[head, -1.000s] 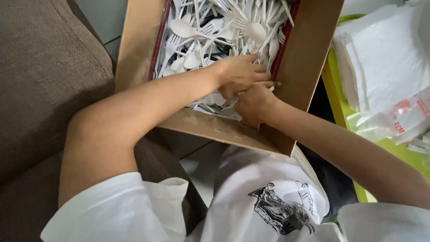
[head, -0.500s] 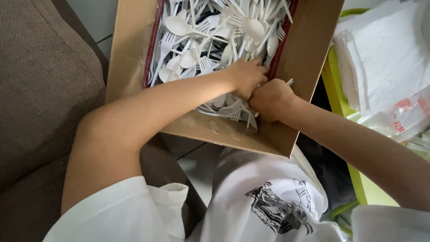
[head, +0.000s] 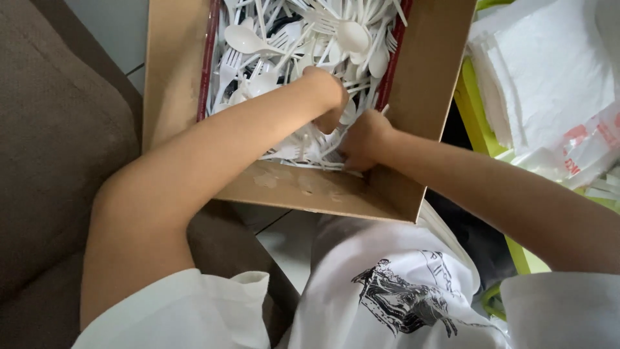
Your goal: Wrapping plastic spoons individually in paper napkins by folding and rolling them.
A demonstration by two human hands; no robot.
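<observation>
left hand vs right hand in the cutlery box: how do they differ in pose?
The left hand reaches farther into the cardboard box, wrist bent and fingers pushed down into the white plastic cutlery; the right hand sits closer to the near wall, curled like a fist. The left forearm crosses the box's near edge; the right comes in beside its right-hand flap. Both are bare and buried in cutlery, so neither grip shows.

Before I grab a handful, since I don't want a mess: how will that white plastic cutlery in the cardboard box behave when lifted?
The white plastic cutlery looks thin and light, so a handful should weigh little. The forks and spoons lie tangled, so extras will probably snag and drop back. The left hand and right hand dig in near the cardboard box edge; smooth handles may slip.
</observation>
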